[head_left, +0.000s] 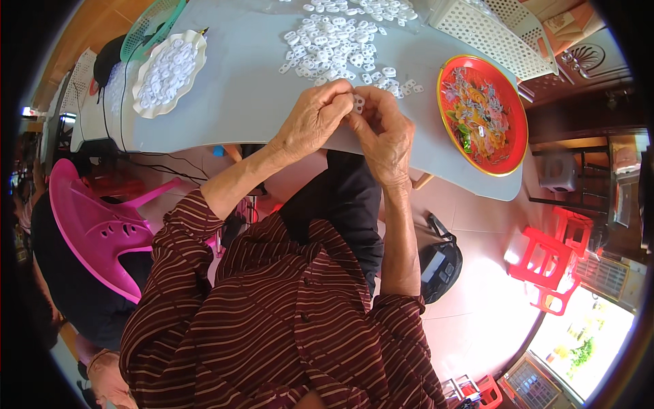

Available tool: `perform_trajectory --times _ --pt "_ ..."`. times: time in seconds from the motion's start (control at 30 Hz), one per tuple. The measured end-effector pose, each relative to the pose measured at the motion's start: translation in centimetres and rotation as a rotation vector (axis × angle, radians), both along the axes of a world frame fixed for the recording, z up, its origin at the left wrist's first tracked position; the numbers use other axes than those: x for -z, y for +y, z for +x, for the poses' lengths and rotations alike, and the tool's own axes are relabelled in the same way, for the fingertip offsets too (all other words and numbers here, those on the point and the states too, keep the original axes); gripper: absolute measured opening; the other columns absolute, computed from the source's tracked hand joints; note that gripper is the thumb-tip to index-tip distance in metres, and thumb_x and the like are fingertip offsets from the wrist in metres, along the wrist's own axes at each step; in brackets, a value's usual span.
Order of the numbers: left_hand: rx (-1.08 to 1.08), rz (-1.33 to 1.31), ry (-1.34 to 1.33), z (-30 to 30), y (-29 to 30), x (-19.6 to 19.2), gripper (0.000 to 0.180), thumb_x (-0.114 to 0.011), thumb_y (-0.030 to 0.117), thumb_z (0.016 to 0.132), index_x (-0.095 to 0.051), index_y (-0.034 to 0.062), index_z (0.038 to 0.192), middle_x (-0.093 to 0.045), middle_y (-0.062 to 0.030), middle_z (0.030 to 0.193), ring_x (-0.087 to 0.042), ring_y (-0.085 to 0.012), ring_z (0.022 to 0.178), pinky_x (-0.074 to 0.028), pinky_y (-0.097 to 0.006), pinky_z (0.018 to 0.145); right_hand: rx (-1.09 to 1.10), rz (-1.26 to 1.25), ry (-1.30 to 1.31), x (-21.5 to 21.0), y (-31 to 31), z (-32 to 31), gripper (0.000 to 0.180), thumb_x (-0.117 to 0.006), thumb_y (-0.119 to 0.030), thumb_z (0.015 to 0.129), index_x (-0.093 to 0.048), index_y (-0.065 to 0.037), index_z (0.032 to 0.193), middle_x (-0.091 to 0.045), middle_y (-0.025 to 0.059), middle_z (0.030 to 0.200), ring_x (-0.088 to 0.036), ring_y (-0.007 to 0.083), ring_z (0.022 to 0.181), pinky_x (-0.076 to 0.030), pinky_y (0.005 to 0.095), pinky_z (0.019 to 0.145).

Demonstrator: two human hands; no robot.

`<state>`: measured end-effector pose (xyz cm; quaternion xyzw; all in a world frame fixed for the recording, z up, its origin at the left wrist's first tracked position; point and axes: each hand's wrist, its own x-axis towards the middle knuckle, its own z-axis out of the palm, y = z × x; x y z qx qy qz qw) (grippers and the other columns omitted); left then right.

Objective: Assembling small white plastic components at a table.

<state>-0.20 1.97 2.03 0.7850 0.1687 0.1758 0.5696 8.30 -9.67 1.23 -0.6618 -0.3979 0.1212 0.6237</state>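
Observation:
Over the near edge of the grey-blue table (pixel 231 82), my two hands meet fingertip to fingertip. Between them is a small white plastic piece (pixel 358 103) with dark holes. My left hand (pixel 310 119) pinches it from the left, with the fingers curled in. My right hand (pixel 387 136) grips it from the other side with thumb and fingers. Just beyond my hands lies a loose heap of similar white pieces (pixel 330 48). To the right sits a round red tray (pixel 516 133) with a gold rim, holding many small silvery bits and one white piece (pixel 481 130).
White pieces fill a scalloped dish (pixel 199 44) at the left, beside a green basket (pixel 178 12). A white perforated basket (pixel 484 41) stands at the far right. Around the table are a pink chair (pixel 95 218), red stools (pixel 545 255) and a black bag (pixel 443 273) on the floor.

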Motion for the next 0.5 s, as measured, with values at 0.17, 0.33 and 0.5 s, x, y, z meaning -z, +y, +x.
perform_trajectory --times 0.17,0.33,0.5 --pt "-0.091 -0.062 -0.042 -0.09 -0.44 0.60 0.022 -0.046 0.020 0.091 -0.053 -0.0009 0.085 -0.044 -0.0001 0.067 -0.039 -0.0071 0.065 -0.036 -0.024 0.059 -0.003 -0.013 -0.056 0.42 0.03 0.25 0.030 -0.069 0.004 0.074 -0.058 -0.002 0.101 -0.064 0.0068 0.078 -0.061 0.0134 0.067 -0.049 0.0263 0.062" --pt "-0.077 -0.059 -0.057 -0.33 -0.71 1.06 0.022 -0.047 0.020 0.091 -0.053 -0.0005 0.085 -0.043 0.0002 0.067 -0.038 -0.0072 0.065 -0.036 -0.024 0.059 0.045 -0.057 -0.181 0.54 -0.13 0.13 0.031 -0.069 0.003 0.073 -0.058 -0.002 0.101 -0.062 0.0066 0.076 -0.059 0.0139 0.064 -0.048 0.0273 0.061" --pt "-0.107 -0.122 -0.104 -0.20 -0.57 0.97 0.022 -0.047 0.020 0.090 -0.053 -0.0004 0.085 -0.042 0.0002 0.066 -0.038 -0.0072 0.065 -0.036 -0.024 0.059 -0.019 -0.030 -0.096 0.64 0.06 0.29 0.030 -0.069 0.003 0.073 -0.058 -0.002 0.101 -0.062 0.0067 0.076 -0.059 0.0142 0.064 -0.048 0.0270 0.060"
